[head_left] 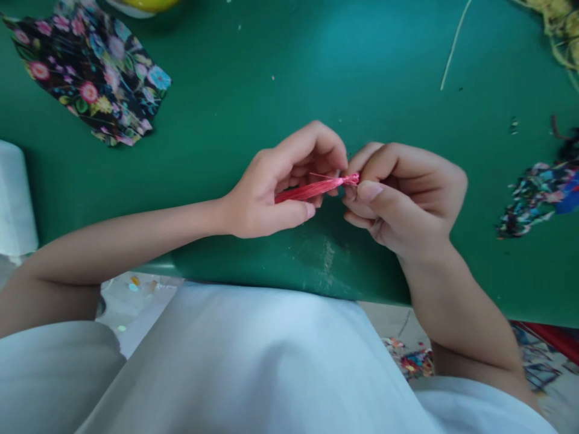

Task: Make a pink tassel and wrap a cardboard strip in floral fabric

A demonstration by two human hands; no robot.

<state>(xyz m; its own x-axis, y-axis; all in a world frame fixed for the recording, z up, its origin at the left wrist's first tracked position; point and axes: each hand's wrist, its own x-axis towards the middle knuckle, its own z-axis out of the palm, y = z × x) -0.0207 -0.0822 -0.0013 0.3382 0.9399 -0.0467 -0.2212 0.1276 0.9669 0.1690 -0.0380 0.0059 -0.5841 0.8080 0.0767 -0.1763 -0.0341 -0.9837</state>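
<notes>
A pink-red tassel (312, 189) lies sideways between my two hands, above the green table. Its loose strands rest in the curled palm of my left hand (284, 187), with the thumb below and the fingers bent round them. My right hand (402, 193) pinches the knotted, looped head of the tassel between thumb and forefinger. A thin pink thread sticks out to the left near the neck of the tassel. The inner fingertips of both hands are partly hidden.
Floral black fabric (99, 78) lies at the upper left of the green table (253, 72). A white cylinder (15, 199) stands at the left edge. Several small dark and coloured scraps (534, 196) lie at right, below yellow netting (558, 24). A pale string (455, 45) lies nearby.
</notes>
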